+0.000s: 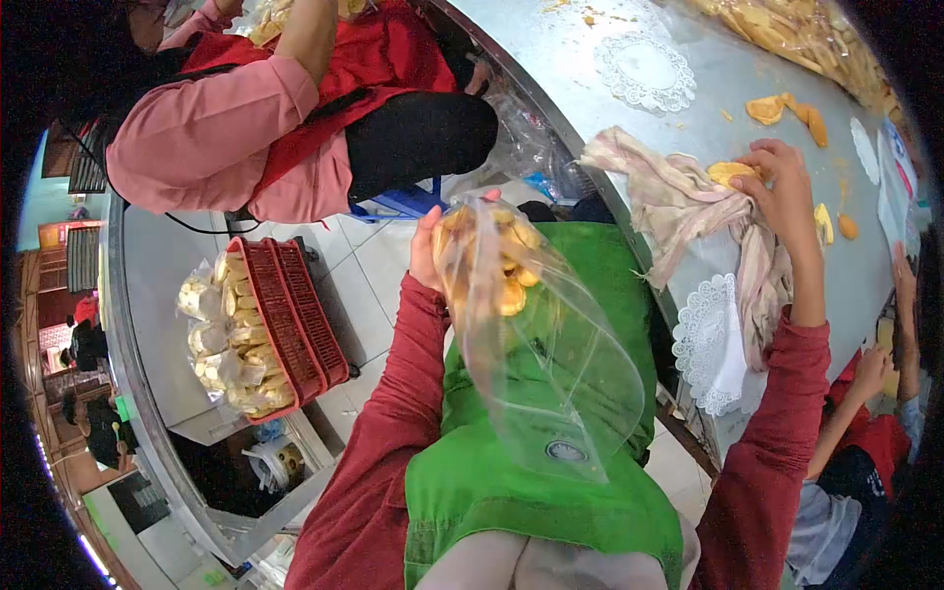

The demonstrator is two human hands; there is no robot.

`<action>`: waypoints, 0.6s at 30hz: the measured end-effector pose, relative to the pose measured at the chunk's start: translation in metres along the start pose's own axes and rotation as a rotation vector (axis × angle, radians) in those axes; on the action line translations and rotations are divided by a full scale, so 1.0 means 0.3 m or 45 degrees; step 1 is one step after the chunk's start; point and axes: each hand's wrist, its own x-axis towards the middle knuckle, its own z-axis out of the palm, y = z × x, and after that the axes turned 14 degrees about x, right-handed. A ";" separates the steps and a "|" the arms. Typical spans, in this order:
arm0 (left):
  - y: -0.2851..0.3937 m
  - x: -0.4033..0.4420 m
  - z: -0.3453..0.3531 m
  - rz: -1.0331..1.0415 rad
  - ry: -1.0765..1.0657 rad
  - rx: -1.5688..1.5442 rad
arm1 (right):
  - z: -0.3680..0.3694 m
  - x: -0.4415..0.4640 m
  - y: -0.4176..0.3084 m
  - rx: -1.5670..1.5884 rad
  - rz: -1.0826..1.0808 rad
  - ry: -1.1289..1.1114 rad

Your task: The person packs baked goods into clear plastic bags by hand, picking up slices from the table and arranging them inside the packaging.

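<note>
My left hand (427,252) grips a clear plastic bag (560,383) by its side, above my green apron. Round yellow-orange chips (513,295) fill the end of the bag near that hand, and the rest hangs loose toward me. Over the metal table, my right hand (784,187) has its thumb and fingers closed on the edge of a yellow chip (730,174). Beneath and beside this chip lies a crumpled pale cloth (688,211). More chips (767,108) and small crumbs are scattered beyond my right hand.
White lace doilies (644,71) lie on the metal table (551,39). At its far side rests a large bag of chips (796,34). A red crate (295,324) of bagged chips stands to the left. A person in pink sleeves (216,138) sits close by; other people are at the right.
</note>
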 end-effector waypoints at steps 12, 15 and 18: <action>-0.038 -0.022 0.016 0.058 0.128 0.175 | -0.018 -0.049 -0.061 1.527 0.264 0.037; -0.050 -0.033 0.015 0.064 0.286 0.076 | -0.004 -0.066 -0.042 1.507 0.346 0.016; -0.041 -0.043 0.053 0.054 0.392 0.010 | 0.002 -0.061 -0.049 1.799 0.522 0.057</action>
